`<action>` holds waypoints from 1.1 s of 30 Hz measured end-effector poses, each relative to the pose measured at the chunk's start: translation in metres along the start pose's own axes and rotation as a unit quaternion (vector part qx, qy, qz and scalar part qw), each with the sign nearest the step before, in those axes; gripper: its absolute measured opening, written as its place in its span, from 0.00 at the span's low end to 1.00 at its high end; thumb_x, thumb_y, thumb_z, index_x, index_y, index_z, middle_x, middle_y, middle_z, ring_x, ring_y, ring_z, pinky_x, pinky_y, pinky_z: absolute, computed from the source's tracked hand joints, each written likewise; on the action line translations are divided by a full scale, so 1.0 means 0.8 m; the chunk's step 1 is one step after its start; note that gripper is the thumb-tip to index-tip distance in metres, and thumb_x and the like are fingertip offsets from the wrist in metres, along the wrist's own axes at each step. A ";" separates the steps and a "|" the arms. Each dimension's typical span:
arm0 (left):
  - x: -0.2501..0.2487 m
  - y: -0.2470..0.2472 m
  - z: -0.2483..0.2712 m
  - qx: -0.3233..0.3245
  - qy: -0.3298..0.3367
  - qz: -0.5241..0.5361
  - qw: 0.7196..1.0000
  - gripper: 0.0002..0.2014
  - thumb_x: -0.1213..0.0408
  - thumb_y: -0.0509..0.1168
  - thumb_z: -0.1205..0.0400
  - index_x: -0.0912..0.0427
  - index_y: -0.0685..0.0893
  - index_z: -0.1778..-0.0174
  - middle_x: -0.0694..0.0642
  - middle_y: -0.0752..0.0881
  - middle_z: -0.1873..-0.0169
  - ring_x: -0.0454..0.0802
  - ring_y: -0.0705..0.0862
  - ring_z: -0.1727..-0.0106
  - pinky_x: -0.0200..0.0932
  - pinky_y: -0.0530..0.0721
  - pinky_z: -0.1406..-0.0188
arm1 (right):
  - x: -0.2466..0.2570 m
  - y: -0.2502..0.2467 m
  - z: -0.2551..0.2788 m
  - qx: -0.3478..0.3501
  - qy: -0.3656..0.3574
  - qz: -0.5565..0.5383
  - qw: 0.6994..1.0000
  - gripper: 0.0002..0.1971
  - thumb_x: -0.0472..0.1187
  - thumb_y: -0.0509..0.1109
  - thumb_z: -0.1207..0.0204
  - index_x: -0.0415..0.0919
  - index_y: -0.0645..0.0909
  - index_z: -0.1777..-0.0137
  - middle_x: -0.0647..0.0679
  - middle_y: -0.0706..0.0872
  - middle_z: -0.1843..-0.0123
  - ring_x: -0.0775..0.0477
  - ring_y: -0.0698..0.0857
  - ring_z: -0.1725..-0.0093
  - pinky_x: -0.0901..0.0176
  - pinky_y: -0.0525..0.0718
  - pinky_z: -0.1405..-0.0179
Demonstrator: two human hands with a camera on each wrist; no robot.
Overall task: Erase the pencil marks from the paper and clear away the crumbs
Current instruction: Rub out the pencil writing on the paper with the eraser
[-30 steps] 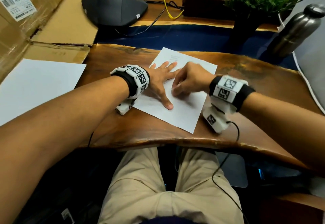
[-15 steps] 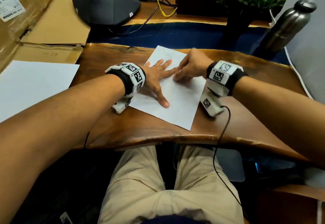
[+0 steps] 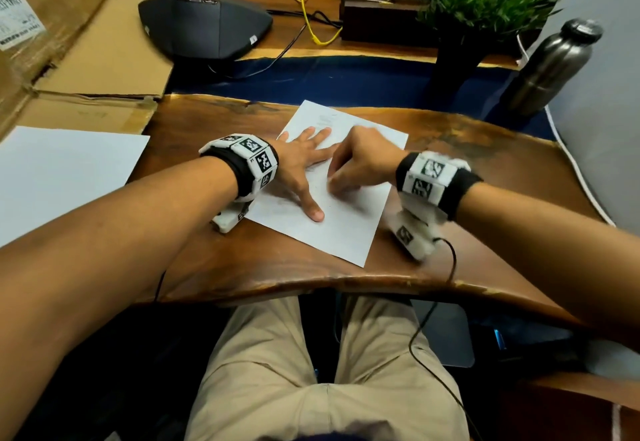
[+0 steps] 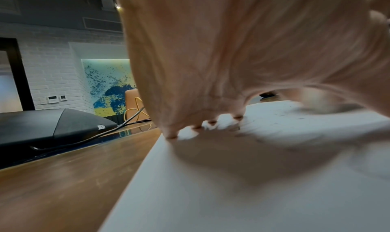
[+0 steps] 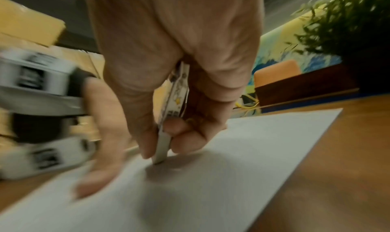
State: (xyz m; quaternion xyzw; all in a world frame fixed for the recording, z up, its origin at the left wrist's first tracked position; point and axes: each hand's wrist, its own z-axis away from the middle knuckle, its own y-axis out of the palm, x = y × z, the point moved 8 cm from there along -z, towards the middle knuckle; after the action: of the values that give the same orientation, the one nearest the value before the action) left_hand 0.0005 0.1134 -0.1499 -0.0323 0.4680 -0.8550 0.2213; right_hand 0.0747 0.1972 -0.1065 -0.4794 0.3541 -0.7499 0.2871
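Paper (image 3: 349,229): one sheet, two hands.

White brick wall (image 4: 57,72) behind, dark doorway (image 4: 14,72) at left. Blue-yellow painting (image 4: 109,85) (lit from above). Orange chair (image 5: 276,73) near it. Brown wood desk (image 3: 485,170), blue strip (image 3: 346,80) down middle.
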 end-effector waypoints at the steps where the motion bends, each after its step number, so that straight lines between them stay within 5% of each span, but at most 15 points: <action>1: 0.001 0.000 -0.001 0.002 0.001 -0.001 1.000 0.73 0.23 0.75 0.48 0.33 0.32 0.16 0.44 0.23 0.18 0.47 0.22 0.18 0.65 0.29 0.19 | 0.006 0.013 0.010 0.034 -0.011 -0.001 0.999 0.06 0.42 0.87 0.36 0.46 0.94 0.60 0.52 0.92 0.66 0.63 0.85 0.74 0.67 0.86 0.69; 3: 0.001 0.000 -0.001 0.007 -0.001 0.002 1.000 0.74 0.22 0.74 0.50 0.33 0.32 0.17 0.43 0.23 0.18 0.47 0.22 0.18 0.65 0.29 0.19 | 0.003 0.011 0.007 0.048 -0.006 -0.003 0.999 0.08 0.44 0.87 0.36 0.46 0.95 0.58 0.53 0.93 0.64 0.63 0.86 0.70 0.68 0.87 0.66; 7: 0.000 0.000 -0.002 0.010 -0.005 0.007 1.000 0.75 0.21 0.72 0.53 0.31 0.31 0.17 0.44 0.24 0.18 0.47 0.23 0.18 0.67 0.29 0.19 | -0.018 -0.044 -0.027 -0.071 0.040 -0.004 0.997 0.10 0.44 0.87 0.37 0.44 0.95 0.56 0.48 0.94 0.60 0.56 0.88 0.62 0.61 0.88 0.56; 13: 0.003 0.001 -0.002 0.014 -0.004 0.005 1.000 0.74 0.21 0.73 0.52 0.33 0.32 0.16 0.43 0.23 0.18 0.46 0.22 0.18 0.66 0.29 0.19 | 0.003 0.018 0.005 0.078 -0.002 -0.012 0.997 0.08 0.41 0.88 0.35 0.44 0.95 0.57 0.52 0.93 0.65 0.61 0.88 0.72 0.70 0.85 0.70; 18: 0.001 0.000 -0.002 0.013 -0.008 0.002 1.000 0.74 0.22 0.73 0.52 0.31 0.30 0.18 0.45 0.24 0.17 0.48 0.23 0.17 0.68 0.30 0.19 | -0.020 -0.043 -0.029 -0.055 0.039 0.001 0.998 0.09 0.44 0.87 0.35 0.45 0.94 0.56 0.51 0.92 0.62 0.57 0.86 0.64 0.72 0.78 0.73; 24: 0.002 0.000 0.000 0.012 -0.003 -0.004 1.000 0.72 0.24 0.75 0.48 0.32 0.32 0.17 0.43 0.24 0.18 0.46 0.23 0.18 0.66 0.30 0.18 | -0.002 0.008 0.004 0.069 0.002 -0.004 0.998 0.08 0.44 0.88 0.36 0.46 0.95 0.58 0.53 0.93 0.64 0.61 0.87 0.70 0.68 0.86 0.67; 26: 0.001 0.000 -0.001 0.013 -0.004 -0.002 1.000 0.72 0.24 0.76 0.48 0.31 0.31 0.18 0.43 0.24 0.18 0.46 0.23 0.18 0.67 0.30 0.19 | -0.011 -0.023 -0.019 0.015 0.030 -0.002 0.999 0.11 0.44 0.88 0.36 0.44 0.95 0.55 0.50 0.94 0.61 0.58 0.89 0.66 0.66 0.88 0.65; 29: 0.001 0.000 -0.001 0.011 -0.006 0.003 1.000 0.73 0.24 0.75 0.49 0.30 0.31 0.18 0.44 0.24 0.17 0.47 0.23 0.18 0.67 0.29 0.19 | -0.013 -0.044 -0.029 -0.055 0.034 0.022 0.998 0.09 0.42 0.87 0.35 0.44 0.94 0.56 0.52 0.91 0.67 0.60 0.87 0.70 0.71 0.82 0.74; 33: 0.002 0.000 0.000 0.015 -0.005 -0.002 1.000 0.74 0.22 0.73 0.51 0.33 0.33 0.16 0.43 0.23 0.18 0.46 0.22 0.18 0.65 0.29 0.19 | 0.007 0.016 0.009 0.068 -0.018 0.013 0.997 0.06 0.40 0.87 0.35 0.45 0.94 0.59 0.52 0.92 0.68 0.61 0.87 0.74 0.68 0.86 0.70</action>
State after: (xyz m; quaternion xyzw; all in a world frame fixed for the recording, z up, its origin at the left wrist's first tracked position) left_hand -0.0008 0.1128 -0.1498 -0.0344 0.4540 -0.8622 0.2222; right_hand 0.0808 0.1836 -0.1122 -0.4677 0.3031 -0.7599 0.3346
